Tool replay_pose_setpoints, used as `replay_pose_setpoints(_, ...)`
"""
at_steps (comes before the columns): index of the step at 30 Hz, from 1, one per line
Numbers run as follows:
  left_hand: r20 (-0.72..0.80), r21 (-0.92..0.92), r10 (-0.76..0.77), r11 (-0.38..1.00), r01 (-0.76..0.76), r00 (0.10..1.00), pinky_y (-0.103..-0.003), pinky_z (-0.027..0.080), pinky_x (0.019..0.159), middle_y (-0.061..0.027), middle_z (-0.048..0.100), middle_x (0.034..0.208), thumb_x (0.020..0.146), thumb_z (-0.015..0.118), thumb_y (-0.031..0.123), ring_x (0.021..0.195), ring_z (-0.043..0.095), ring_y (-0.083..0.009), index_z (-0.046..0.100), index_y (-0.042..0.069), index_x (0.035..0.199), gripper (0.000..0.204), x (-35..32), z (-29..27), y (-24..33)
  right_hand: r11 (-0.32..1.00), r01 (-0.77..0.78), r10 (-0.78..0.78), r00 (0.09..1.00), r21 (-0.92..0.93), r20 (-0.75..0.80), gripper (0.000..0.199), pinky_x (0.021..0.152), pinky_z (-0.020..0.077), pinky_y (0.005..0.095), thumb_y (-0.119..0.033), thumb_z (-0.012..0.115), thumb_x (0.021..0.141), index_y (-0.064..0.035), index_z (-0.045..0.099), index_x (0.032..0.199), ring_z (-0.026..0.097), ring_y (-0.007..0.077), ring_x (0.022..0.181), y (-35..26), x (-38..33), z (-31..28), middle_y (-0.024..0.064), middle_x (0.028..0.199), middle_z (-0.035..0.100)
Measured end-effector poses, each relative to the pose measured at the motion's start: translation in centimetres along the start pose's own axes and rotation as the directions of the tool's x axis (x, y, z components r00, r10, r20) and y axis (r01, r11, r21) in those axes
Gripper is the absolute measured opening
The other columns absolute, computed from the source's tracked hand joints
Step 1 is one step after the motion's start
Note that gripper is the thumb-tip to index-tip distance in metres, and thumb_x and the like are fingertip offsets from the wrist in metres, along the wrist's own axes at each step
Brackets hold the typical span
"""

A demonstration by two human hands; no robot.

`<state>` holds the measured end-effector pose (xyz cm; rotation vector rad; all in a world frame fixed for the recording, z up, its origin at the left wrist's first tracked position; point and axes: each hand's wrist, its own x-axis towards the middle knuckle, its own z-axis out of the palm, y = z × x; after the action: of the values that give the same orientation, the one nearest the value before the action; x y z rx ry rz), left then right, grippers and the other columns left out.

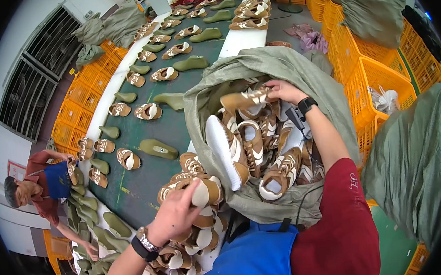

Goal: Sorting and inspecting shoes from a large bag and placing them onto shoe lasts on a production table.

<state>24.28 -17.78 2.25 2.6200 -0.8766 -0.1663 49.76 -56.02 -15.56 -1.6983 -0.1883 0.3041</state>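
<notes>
My right hand pinches a brown-and-white sneaker upper over the mouth of a large grey-green sack. Inside the sack lie several more such uppers, jumbled together; one near the left rim shows its white underside. My left hand is closed on the end of another sneaker upper, at the top of a pile on the white ledge beside the sack. Part of that upper and some of my left fingers are hidden.
A green conveyor belt carries rows of uppers and green shoe lasts. At the left, a co-worker in a blue apron handles an upper beside piled lasts. Orange crates and covered stacks stand at the right.
</notes>
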Motion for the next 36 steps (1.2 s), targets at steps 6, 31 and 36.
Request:
replay_pose_setpoints(6, 0.098, -0.101, -0.177, 0.977, 0.187, 0.979, -0.040, 0.042, 0.083, -0.0189, 0.057, 0.095, 0.067, 0.069, 0.015, 0.089, 0.054, -0.0345, 0.039, 0.002, 0.124, 0.066, -1.6, -0.7, -2.0, 0.979, -0.030, 0.035, 0.999, 0.201, -0.026, 0.037, 0.065, 0.0443, 0.0204, -0.017, 0.060, 0.081, -0.0006, 0.053, 0.114, 0.057, 0.0075, 0.079, -8.3, -5.6, 4.9, 0.0029, 0.089, 0.062)
replay_pose_setpoints(31, 0.201, -0.119, -0.309, 0.934, 0.337, 0.929, -0.036, 0.038, 0.093, -0.0184, 0.045, 0.125, 0.078, 0.063, 0.029, 0.115, 0.045, -0.0306, 0.039, 0.002, 0.126, 0.059, -2.5, -1.3, -4.6, 0.842, 0.135, -0.323, 0.902, -0.522, -0.287, 0.023, 0.068, 0.0485, 0.0392, -0.022, 0.051, 0.080, -0.0100, 0.062, 0.096, 0.061, 0.0321, 0.076, -7.4, -9.9, 16.8, 0.0153, 0.081, 0.063)
replay_pose_setpoints(36, 0.199, -0.114, -0.298, 0.939, 0.324, 0.934, -0.036, 0.040, 0.092, -0.0192, 0.048, 0.122, 0.079, 0.063, 0.026, 0.112, 0.048, -0.0306, 0.042, 0.001, 0.124, 0.056, -1.8, -1.5, -4.8, 0.834, -0.134, -0.087, 0.926, -0.535, -0.368, 0.031, 0.075, 0.0468, 0.0404, -0.025, 0.056, 0.077, -0.0041, 0.059, 0.099, 0.060, 0.0314, 0.087, 0.9, -6.6, 12.6, 0.0154, 0.091, 0.063)
